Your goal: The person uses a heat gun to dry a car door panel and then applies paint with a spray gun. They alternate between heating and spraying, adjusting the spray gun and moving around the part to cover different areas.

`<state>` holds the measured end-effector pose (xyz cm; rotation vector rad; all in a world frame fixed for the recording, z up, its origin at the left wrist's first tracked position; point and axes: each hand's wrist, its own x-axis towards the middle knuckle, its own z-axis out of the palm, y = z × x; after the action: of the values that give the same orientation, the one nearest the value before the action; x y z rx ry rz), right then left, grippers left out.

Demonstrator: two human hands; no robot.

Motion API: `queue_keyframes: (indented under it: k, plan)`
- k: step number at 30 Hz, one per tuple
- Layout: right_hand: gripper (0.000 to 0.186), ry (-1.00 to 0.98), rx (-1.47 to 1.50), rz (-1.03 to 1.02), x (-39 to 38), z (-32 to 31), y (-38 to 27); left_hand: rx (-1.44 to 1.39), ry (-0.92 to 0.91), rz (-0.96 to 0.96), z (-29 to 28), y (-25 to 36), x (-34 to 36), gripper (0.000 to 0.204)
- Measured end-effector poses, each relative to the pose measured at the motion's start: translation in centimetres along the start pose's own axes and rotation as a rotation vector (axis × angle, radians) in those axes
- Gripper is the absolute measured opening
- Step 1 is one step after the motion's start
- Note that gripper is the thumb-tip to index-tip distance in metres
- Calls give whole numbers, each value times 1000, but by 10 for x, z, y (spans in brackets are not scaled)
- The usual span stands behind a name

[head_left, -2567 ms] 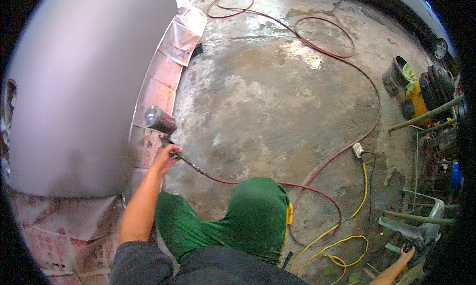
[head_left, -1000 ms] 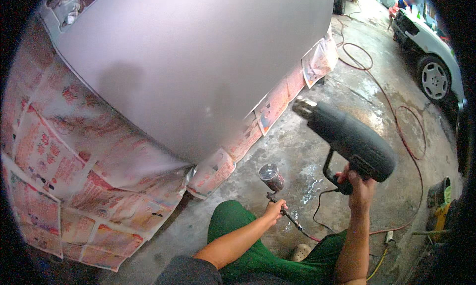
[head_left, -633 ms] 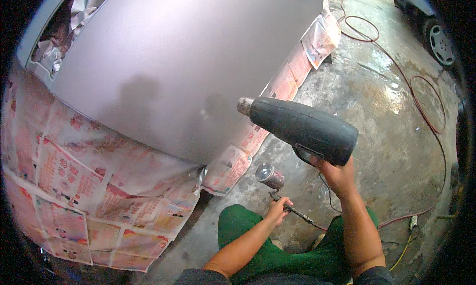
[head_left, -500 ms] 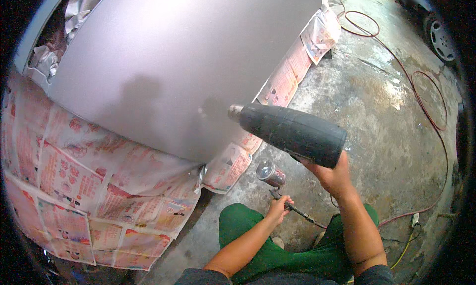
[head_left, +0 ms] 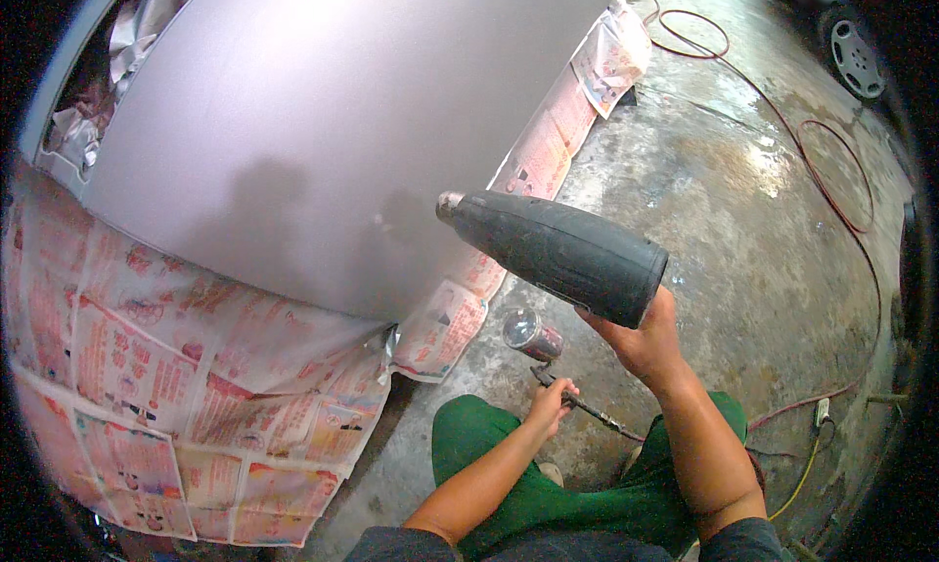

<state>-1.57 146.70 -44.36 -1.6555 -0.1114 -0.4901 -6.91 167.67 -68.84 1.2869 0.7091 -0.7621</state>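
Note:
My right hand (head_left: 641,342) grips a large black heat gun (head_left: 558,249), raised with its metal nozzle pointed left toward the grey painted car panel (head_left: 264,92). Shadows fall on the panel near the nozzle. Lower down, my left hand (head_left: 548,401) is closed on a spray gun (head_left: 545,374) with a cup (head_left: 533,335) on top and a hose (head_left: 611,425) running from its handle. Printed paper masking (head_left: 186,396) covers the area below and along the right edge of the panel.
A red hose (head_left: 851,229) loops across the concrete floor (head_left: 724,171) on the right. A car wheel (head_left: 857,55) shows at the upper right. A white power socket (head_left: 823,407) with a yellow cord (head_left: 807,474) lies at the lower right, by my green-clad knees (head_left: 469,425).
My right hand went from low at the right to raised, holding the heat gun, which has since swung up and left toward the panel. My left hand still holds the spray gun.

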Motion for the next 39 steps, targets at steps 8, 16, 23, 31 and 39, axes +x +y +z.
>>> queue_keyframes:
  k: [8,16,23,31,39]
  plan:
    - [31,30,-58,-27,-5,1,-5,27,-10,14,-1,0,2,17]
    - [36,34,107,98,0,3,-2,24,-27,62,-1,0,1,15]
    - [34,65,94,111,1,0,-2,16,-15,55,-1,-1,4,16]
    - [28,63,63,74,-1,-1,-3,66,-43,31,-4,-1,6,16]
    - [33,-30,-73,10,-4,-3,0,77,-29,31,-1,-1,5,16]
